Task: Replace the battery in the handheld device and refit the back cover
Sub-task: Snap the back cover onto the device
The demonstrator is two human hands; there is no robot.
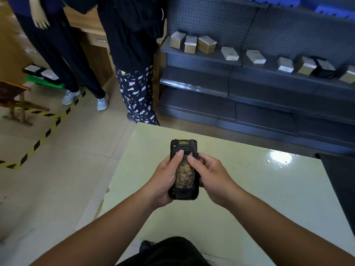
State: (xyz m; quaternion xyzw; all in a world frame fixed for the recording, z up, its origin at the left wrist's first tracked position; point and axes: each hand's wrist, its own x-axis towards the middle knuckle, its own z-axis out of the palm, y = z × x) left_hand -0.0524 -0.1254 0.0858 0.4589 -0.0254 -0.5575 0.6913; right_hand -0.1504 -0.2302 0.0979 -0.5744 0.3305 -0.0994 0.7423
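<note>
Handheld device (183,169) held above pale yellow-green table (259,189), back up. Left hand (165,179) and right hand (211,175) both closed around it. Tiled floor; dark shelving (249,83) with small boxes behind.

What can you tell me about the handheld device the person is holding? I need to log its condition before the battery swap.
The handheld device is a black, rugged-looking unit, apparently hard plastic or rubber, held back-side up over the pale table. Its long axis points away from the person. Near the far end sits a small yellowish window or label. The middle of the back shows a worn, mottled yellow-brown patch. The left hand and right hand grip its sides, both thumbs pressing on the upper back. Whether the cover is fully seated cannot be told.
</note>
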